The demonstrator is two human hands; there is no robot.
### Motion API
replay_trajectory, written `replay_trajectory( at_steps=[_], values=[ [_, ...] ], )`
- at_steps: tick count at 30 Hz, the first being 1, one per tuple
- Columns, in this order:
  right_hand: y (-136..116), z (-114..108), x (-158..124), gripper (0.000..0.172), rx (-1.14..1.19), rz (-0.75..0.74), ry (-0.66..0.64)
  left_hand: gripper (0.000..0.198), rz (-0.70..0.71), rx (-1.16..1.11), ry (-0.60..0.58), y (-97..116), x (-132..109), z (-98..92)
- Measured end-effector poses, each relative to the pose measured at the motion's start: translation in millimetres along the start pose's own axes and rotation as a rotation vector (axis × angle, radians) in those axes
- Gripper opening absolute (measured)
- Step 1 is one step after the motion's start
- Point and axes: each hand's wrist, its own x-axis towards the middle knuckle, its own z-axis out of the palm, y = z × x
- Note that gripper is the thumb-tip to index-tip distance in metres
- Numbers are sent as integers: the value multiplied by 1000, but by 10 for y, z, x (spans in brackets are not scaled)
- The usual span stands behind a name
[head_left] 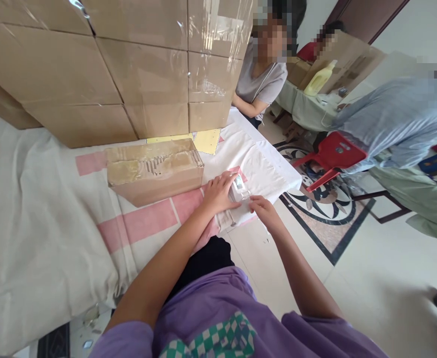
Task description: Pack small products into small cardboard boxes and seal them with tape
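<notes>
A small white box (237, 188) with a greenish picture on its face lies at the right end of the cloth-covered table. My left hand (218, 193) is wrapped round it from the left, thumb toward me and fingers over the far side. At the box's near right end there is a shiny, clear-looking piece (245, 195). My right hand (263, 209) is beside that end with its fingertips pinched together. What those fingertips hold, if anything, is too small to make out.
A brown carton (154, 174) rests on the table (69, 199) left of my hands. Behind it rises a stack of taped cartons (147, 74), with yellow sheets (207, 141) by its base. A person (263, 74) sits past the stack; a red chair (339, 151) stands to the right.
</notes>
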Motion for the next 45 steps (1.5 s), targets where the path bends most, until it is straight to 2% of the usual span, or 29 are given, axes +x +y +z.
replay_trajectory(
  at_steps=[2,5,8,10,12,14,16,18,20,23,27,32,38,45],
  values=[
    [9,-37,-51,35,-122,-107,98,101,-2,6,-8,-2,2,-1],
    [-4,-70,-116,20,-240,-356,296,104,-5,13,-16,-5,5,2],
    [-61,-44,-126,27,-375,-558,307,104,-6,16,-8,-8,2,8],
    [-102,-2,-101,30,-411,-589,281,103,-10,16,-8,-11,0,13],
    [-126,35,-55,29,-333,-515,307,103,-11,14,-11,-14,-1,15],
    [-129,52,1,27,-190,-335,316,102,-5,6,-11,-15,1,14],
    [-119,50,59,34,-19,-97,195,101,-1,-9,-12,-12,4,11],
    [-109,47,101,41,169,106,-13,101,-4,-25,-13,-9,7,10],
    [-111,59,117,41,350,194,-137,102,-7,-34,-12,-7,9,14],
    [-141,105,93,33,511,161,-91,104,-12,-34,-7,-8,10,25],
    [-198,151,44,30,590,130,-22,105,-18,-39,-14,-15,15,32],
    [-265,160,-2,24,574,115,0,103,-15,-52,-19,-24,16,29],
    [-351,203,-108,27,554,76,55,107,-25,-71,-34,-25,9,23],
    [-266,262,-159,32,544,103,75,105,-29,-72,-35,-17,10,20]
  ],
)
